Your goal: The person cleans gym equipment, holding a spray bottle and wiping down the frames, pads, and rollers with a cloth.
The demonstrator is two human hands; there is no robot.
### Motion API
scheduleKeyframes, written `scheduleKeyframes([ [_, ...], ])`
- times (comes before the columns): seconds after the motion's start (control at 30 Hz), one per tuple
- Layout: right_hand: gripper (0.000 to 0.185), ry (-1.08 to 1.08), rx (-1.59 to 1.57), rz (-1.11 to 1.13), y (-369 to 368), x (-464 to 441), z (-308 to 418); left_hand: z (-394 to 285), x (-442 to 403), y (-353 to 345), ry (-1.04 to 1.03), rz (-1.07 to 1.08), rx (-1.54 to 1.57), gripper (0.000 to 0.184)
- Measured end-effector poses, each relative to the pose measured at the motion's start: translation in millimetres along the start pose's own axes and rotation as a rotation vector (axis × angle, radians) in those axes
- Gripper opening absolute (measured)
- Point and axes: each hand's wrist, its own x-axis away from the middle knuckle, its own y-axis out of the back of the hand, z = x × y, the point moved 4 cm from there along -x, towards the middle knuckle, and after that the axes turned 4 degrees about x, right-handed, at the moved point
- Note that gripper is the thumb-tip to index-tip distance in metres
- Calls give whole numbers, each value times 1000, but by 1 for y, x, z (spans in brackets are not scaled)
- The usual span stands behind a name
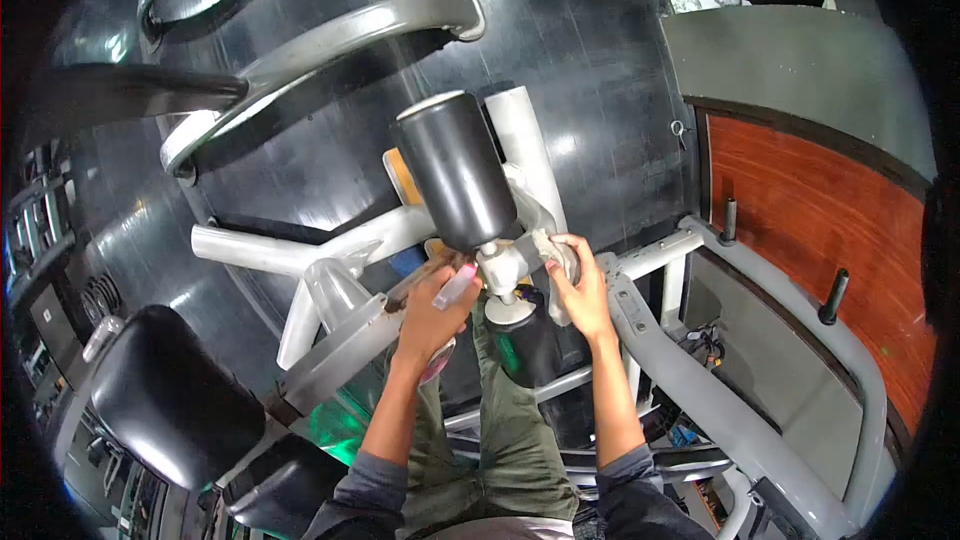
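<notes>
In the head view, my left hand (430, 315) is closed around what looks like a small spray bottle (457, 286) with a whitish head and a pink tip; my fingers cover most of its body. My right hand (582, 290) grips a pale cloth (558, 254) against the grey metal arm of an exercise machine. Between both hands is a light-coloured metal joint (497, 266). A black foam roller (455, 170) extends away from that joint, and a second black roller (527, 348) sits on the near side, above my legs.
A black padded seat (175, 395) is at lower left beside a grey frame bar (340, 365). Another thick grey frame (700, 395) runs along the right. A curved metal tube (350, 32) crosses the dark floor (600, 110) ahead. A reddish wooden panel (810, 230) stands far right.
</notes>
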Motion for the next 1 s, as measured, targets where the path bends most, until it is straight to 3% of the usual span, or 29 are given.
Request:
scheduleKeyframes([
  [0.13, 36, 15, -14, -82, -11, 23, -25, 32, -17, -21, -239, -159, -121, 36],
  [0.23, 38, 97, 28, -118, -15, 26, -26, 32, -20, -27, -273, -273, -139, 32],
  [0.27, 36, 111, 29, -121, -16, 25, -24, 32, -20, -28, -179, -262, -145, 32],
  [0.43, 31, 310, 177, -16, -25, 1, 1, 28, -2, -28, -198, -231, -71, 30],
  [0.6, 33, 541, 685, 220, -55, -25, 18, 45, 14, -20, -127, -187, 48, 25],
  [0.73, 34, 677, 791, 128, -50, -20, 8, 69, 25, -9, -133, -171, 233, 26],
  [0.83, 34, 634, 758, 277, -53, -25, 9, 85, 30, -1, -107, -177, 398, 29],
  [0.87, 35, 746, 743, 269, -57, -23, 14, 89, 30, 2, -116, -178, 414, 28],
  [0.9, 35, 853, 728, 260, -60, -19, 17, 92, 30, 3, -123, -174, 430, 28],
  [1.0, 31, 856, 803, 123, -92, -1, 15, 103, 25, 7, -100, -176, 492, 32],
])
